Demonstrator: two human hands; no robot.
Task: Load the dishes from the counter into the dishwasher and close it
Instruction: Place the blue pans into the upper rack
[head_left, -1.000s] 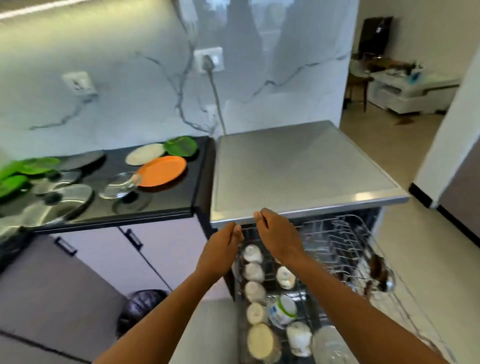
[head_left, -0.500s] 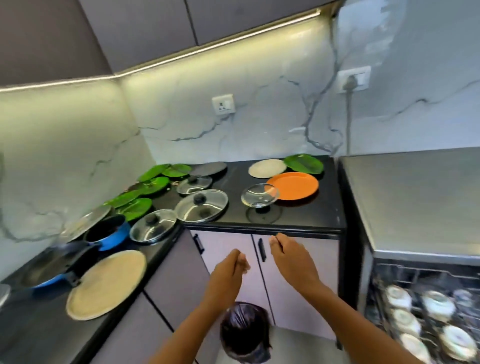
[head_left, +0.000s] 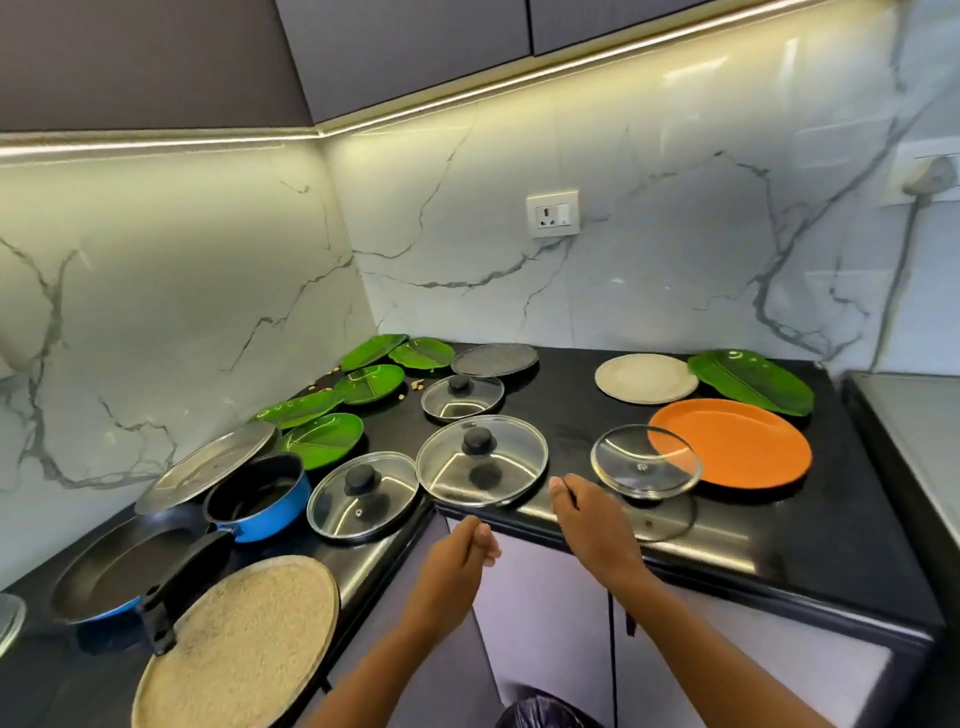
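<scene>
Neither grip has hold of anything: the left hand (head_left: 457, 566) hangs loosely curled below the tabletop's (head_left: 779, 530) front edge at lower centre of the frame, and the right hand (head_left: 597, 525) is open with fingers stretched forward over that edge, just short of a knobless glass lid (head_left: 645, 461) at centre right. That lid overlaps the near rim of an orange plate (head_left: 737, 441); behind these, toward the right, lie a beige plate (head_left: 645, 378) and a green leaf-shaped plate (head_left: 753, 382). Left of the right hand sit three glass lids with black knobs, the largest (head_left: 482, 460) nearest its fingertips. More leaf plates (head_left: 327, 439) cluster in the corner at centre left. At lower left stand a blue saucepan (head_left: 260, 496), a dark frying pan (head_left: 119, 571) and a large round tan plate (head_left: 239, 644). A strip of the dishwasher's grey top (head_left: 919, 431) shows at the right edge of the frame.
</scene>
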